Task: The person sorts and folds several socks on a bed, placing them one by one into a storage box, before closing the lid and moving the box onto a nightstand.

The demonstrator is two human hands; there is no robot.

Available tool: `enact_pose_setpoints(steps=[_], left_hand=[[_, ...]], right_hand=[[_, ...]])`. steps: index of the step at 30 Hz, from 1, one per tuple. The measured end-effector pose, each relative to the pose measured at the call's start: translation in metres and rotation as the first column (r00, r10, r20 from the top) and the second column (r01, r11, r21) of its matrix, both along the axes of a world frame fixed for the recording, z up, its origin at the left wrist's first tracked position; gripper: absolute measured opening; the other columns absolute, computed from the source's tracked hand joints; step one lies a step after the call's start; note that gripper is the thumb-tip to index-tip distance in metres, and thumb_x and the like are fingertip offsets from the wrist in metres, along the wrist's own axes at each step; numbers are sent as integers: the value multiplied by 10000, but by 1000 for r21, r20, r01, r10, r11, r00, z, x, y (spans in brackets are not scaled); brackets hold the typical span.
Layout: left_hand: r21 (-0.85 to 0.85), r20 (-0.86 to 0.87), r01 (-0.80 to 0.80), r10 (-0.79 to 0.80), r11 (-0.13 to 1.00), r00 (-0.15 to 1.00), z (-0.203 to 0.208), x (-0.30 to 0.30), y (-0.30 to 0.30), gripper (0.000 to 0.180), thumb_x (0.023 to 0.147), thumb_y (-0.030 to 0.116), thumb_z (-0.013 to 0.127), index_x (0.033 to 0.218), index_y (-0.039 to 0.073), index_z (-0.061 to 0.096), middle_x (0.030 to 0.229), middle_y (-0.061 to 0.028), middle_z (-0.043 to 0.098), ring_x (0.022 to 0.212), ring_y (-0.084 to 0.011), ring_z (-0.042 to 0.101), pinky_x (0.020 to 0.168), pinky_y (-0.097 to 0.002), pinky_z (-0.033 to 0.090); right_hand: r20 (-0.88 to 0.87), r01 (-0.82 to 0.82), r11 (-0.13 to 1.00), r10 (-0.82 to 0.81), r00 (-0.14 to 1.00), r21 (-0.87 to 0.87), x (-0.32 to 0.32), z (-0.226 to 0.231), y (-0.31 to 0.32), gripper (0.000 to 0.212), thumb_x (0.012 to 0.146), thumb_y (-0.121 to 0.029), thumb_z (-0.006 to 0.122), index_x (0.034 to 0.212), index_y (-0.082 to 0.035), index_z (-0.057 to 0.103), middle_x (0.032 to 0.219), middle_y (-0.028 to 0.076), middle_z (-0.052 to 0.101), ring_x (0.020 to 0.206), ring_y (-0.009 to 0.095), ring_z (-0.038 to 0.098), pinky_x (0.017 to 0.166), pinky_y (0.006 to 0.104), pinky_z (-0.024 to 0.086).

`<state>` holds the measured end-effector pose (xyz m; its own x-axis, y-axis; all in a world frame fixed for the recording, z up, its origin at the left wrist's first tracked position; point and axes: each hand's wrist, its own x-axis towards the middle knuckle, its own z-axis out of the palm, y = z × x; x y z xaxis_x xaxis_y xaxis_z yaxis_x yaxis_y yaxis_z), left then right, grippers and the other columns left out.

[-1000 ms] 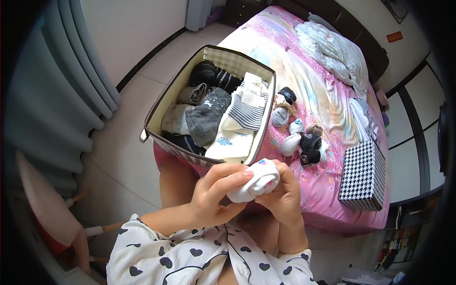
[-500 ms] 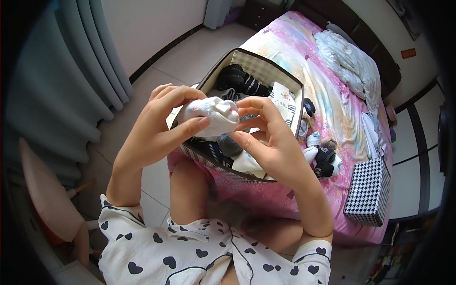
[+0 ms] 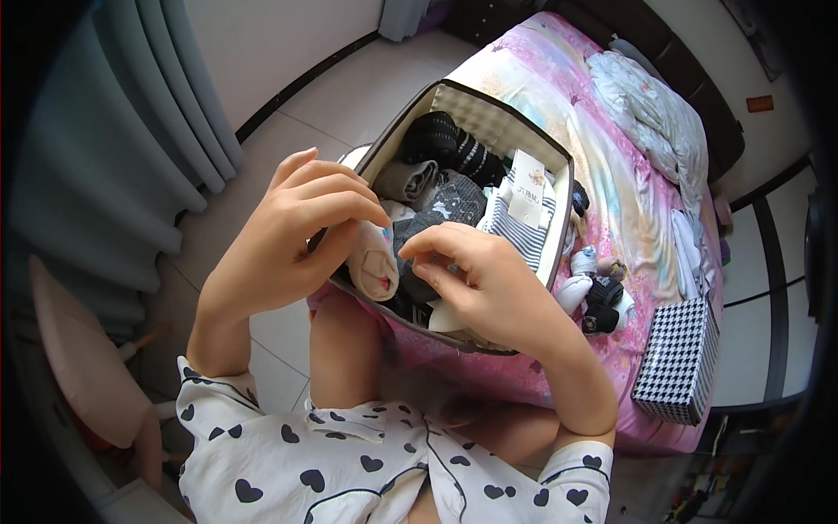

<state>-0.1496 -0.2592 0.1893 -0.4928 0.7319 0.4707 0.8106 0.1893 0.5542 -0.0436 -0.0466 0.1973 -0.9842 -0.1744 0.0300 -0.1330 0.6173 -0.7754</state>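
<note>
A rolled cream-white sock (image 3: pixel 374 272) with a small red mark points downward at the near left part of a fabric storage box (image 3: pixel 559 229). My left hand (image 3: pixel 305 218) is closed about its upper end, thumb and index finger curving over it; the fingers partly hide the grip. To the right, over the near part of the box, hovers my right hand (image 3: pixel 476 275), its fingers bent and the thumb apart, with nothing visible between them. Dark grey socks (image 3: pixel 449 205) lie between the hands. Beyond are black patterned socks (image 3: pixel 445 144) and a rolled grey sock (image 3: pixel 406 181).
Striped socks (image 3: pixel 517 231) with a white card label (image 3: pixel 527 188) lie at the box's right side. Several socks (image 3: pixel 602 293) are piled on the pink bedspread (image 3: pixel 537 83), near a houndstooth box (image 3: pixel 676 358). A crumpled quilt (image 3: pixel 646 122) lies farther back. Grey curtains (image 3: pixel 131 131) hang at left.
The white rolled sock has gone from between my raised hands down into the near left of the box. My right hand has moved lower and its fingers have curled. More of the box's contents shows.
</note>
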Motion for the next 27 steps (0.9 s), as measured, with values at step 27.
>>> enact_pose_setpoints(steps=[27], left_hand=[[105,-51,127,-122,986,991,26,44,9,152,855,30,591,907,37,733,1084,-111,706,974,-249,680,1079,-480,369]], right_hand=[[-494,-42,987,-42,868,-157,43,9,-8,304,882,37,554,1182,5,587,1110,201,645,994,389,626,854,429,499]])
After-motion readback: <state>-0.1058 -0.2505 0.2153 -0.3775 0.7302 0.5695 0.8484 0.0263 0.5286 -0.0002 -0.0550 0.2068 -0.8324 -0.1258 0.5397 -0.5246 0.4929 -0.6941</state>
